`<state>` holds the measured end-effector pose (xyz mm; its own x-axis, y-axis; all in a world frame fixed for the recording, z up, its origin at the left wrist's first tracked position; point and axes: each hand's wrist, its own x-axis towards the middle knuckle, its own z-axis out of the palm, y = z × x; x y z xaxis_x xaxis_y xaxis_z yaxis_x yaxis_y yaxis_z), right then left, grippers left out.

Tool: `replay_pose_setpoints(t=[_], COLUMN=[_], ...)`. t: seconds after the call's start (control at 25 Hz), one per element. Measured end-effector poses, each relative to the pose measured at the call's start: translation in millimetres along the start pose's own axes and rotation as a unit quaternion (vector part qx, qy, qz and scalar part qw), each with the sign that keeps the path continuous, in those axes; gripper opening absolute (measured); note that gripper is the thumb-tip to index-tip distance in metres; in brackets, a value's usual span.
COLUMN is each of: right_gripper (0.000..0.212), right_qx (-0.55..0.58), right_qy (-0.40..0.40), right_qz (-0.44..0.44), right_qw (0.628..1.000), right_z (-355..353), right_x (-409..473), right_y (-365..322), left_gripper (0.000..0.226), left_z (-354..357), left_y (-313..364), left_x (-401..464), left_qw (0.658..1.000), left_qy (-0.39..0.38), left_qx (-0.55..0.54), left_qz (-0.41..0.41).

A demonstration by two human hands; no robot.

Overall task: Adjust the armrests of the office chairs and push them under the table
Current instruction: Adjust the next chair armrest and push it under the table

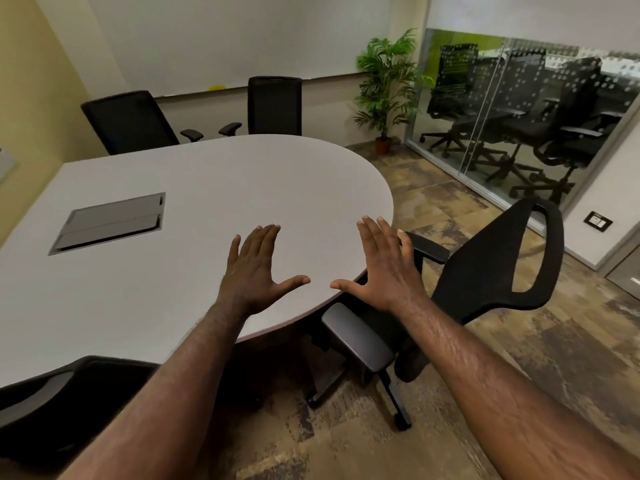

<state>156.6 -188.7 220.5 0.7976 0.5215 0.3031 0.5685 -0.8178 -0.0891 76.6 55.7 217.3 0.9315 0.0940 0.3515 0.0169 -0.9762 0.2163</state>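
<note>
The pale grey surface (194, 188) fills the left and middle of the view, its straight part running toward the yellow wall on the left and its rounded end curving toward the right. Set into it near the left edge is a grey hatch panel (110, 221), lying flush.

At the rounded end, on the near right side, a black office chair (491, 268) stands turned at an angle, its seat partly tucked below the edge and its open-frame backrest leaning out over the patterned floor (519, 368). Its near armrest (356, 336) sits just below and beside the surface's edge, and its far armrest (427, 249) shows past the right hand. At the far edge two more black chairs stand close in: one (130, 121) toward the far left corner and one (275, 105) further right, their armrests near the rim. Another dark chair back (69, 386) shows at the near left edge, pushed close.

A potted palm (388, 88) stands on the floor beyond the rounded end, beside a glass partition.

The left hand (258, 271) hovers over the surface near its near edge, fingers spread flat, its grip wide open and holding nothing. The right hand (381, 268) is likewise splayed and empty, above the rounded edge and the angled chair.
</note>
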Motion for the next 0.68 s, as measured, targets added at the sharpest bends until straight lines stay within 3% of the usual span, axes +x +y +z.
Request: replay_pose_setpoints(t=[0.44, 0.68], right_gripper=[0.119, 0.117], right_qx=[0.014, 0.039], right_qy=[-0.103, -0.169], right_qz=[0.071, 0.149], right_qw=[0.992, 0.974], right_z=[80, 142], right_x=[-39, -65], right_y=[57, 57], left_gripper=[0.108, 0.115], left_z=[100, 165], left_y=[37, 33], left_x=[32, 42], left_qw=[0.993, 0.962], left_qy=[-0.096, -0.242], left_qx=[-0.057, -0.072], left_qz=[0.045, 0.104])
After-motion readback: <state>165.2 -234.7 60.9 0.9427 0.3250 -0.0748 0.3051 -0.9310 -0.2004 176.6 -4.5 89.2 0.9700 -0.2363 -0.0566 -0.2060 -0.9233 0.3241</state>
